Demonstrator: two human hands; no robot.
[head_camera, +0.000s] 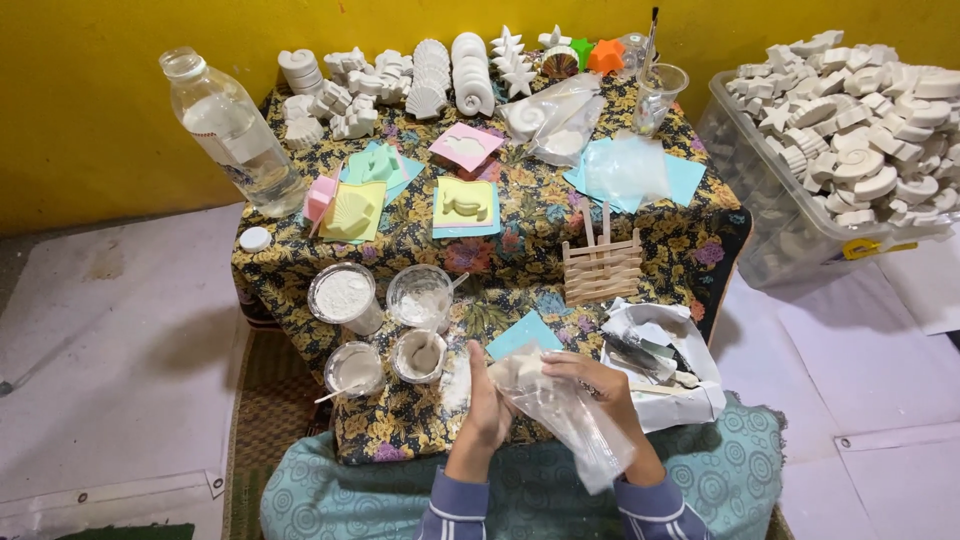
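My left hand (487, 403) and my right hand (600, 392) both grip a clear plastic bag (565, 415) with a white plaster piece inside, held over the near edge of the low table with a floral cloth (530, 215). Just left of my hands stand several plastic cups: one with white powder (342, 294), one with white residue and a stick (420, 296), and two smaller ones with wet plaster (356, 367) (419, 355). A blue mould sheet (523, 333) lies right behind the bag.
Coloured moulds (465, 205), white plaster casts (430, 72), a water bottle (235, 130), a stick rack (602, 265) and a white bag of tools (660, 365) sit on the table. A clear bin of plaster shapes (850, 130) stands at right. A teal cushion (330, 490) lies near me.
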